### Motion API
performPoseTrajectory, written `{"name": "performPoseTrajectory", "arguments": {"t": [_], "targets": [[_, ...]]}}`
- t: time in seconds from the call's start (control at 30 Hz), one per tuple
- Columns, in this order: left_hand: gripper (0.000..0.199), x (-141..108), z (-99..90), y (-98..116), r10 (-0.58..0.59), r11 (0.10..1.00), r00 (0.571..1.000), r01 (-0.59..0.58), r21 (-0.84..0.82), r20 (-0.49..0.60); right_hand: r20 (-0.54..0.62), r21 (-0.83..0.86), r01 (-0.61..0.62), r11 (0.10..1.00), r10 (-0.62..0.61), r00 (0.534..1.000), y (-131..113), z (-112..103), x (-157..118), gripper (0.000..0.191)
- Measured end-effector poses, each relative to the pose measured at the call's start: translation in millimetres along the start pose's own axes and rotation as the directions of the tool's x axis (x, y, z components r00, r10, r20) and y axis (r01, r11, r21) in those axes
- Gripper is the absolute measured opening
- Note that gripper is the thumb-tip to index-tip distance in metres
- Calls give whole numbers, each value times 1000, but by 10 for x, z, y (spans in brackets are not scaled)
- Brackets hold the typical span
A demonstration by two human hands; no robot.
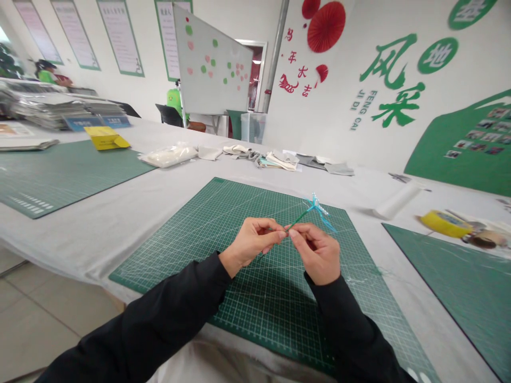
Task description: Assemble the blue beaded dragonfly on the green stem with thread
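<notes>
A thin green stem slants up to the right above the green cutting mat. At its upper end is a blue flower with small white beads and loose blue strands. My left hand pinches the stem's lower part between thumb and fingers. Right beside it, my right hand closes its thumb and fingertips on the same stem, the two hands' fingertips nearly touching. A short dark end of the stem shows below my left hand.
More cutting mats lie at left and right. Behind are a plastic bag, cloth pieces and a yellow card. A white roll and yellow tape are at right. A person is far left.
</notes>
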State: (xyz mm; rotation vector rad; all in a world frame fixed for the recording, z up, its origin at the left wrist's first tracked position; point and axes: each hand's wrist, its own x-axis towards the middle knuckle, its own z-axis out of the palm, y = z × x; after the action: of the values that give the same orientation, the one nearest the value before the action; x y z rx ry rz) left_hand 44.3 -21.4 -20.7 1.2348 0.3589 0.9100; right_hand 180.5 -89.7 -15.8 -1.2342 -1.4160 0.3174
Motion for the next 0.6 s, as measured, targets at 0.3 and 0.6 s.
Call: {"name": "performPoseTrajectory", "arguments": {"t": [0.3, 0.6], "targets": [[20, 8, 18, -9, 90, 990, 995, -85, 114, -38, -52, -36, 10, 999, -12, 999, -34, 24, -6, 11], [13, 17, -11, -56, 324, 868, 946, -301, 395, 10, -90, -20, -2, 1000, 0, 996, -47, 51, -11, 12]]}}
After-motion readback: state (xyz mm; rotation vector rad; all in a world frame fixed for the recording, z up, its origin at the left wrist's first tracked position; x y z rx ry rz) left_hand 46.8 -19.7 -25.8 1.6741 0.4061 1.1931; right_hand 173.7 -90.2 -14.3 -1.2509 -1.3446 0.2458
